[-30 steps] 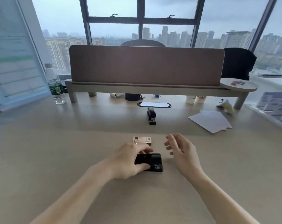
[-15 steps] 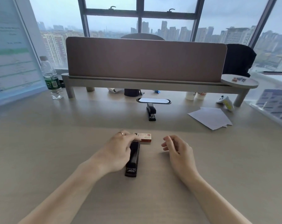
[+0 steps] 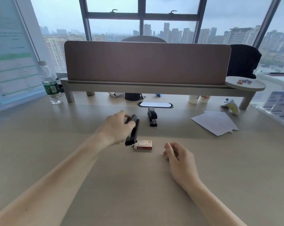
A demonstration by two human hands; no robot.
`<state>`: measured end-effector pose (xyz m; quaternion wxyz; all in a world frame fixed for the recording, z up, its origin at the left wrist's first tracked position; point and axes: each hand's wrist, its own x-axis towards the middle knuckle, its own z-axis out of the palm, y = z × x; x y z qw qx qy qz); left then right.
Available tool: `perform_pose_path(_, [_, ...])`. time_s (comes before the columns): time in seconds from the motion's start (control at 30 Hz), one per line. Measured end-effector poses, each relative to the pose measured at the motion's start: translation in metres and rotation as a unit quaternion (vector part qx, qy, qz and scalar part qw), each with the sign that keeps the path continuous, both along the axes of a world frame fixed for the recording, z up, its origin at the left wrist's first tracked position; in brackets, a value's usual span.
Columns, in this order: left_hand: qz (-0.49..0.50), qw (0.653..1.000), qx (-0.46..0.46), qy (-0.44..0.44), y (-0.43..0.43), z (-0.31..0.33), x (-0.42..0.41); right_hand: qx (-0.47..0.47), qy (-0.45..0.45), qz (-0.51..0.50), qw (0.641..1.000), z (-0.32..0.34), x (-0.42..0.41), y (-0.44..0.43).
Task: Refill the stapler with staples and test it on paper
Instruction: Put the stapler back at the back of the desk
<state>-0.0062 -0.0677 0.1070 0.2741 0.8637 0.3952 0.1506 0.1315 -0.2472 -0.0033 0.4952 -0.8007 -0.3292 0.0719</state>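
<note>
I see the paper (image 3: 216,122) as a loose fan of plain white sheets lying flat, well beyond the staple box (image 3: 143,144) and off to its right. The stapler (image 3: 134,129) is a long, slim black bar, lifted and tilted, its near end dipping to the left end of the staple box; I cannot tell whether the two touch. Its far end looks split into two bars, but blur hides the detail. The staple box is a small flat carton, white and red, lying on the worktop (image 3: 138,185).

Of my two hands, the left hand (image 3: 116,128) is wrapped around the stapler's far half, fingers curled over it, just beyond the staple box and to its left. My right hand (image 3: 180,159) holds nothing: its fingers are loosely curled, low over the worktop to the right of the staple box and apart from it.

The worktop is smooth, matte and pale beige. Far beyond the staple box stands a broad brown partition panel (image 3: 146,62) with rounded corners. A clear plastic water bottle (image 3: 50,85) with a green label stands far off to the staple box's left. A second stapler (image 3: 152,117), black and blocky, lies flat straight beyond the staple box.
</note>
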Motion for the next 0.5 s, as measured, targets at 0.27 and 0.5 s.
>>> perform_pose_path(0.27, [0.035,0.986,0.120,0.110,0.062,-0.017,0.096,0.001,0.001,-0.034,0.999,0.005,0.016,0.026])
perform_pose_path(0.5, [0.010,0.983,0.139,0.121,0.075,-0.041,0.132,-0.003,0.009,-0.034,0.999,0.002,0.019,0.028])
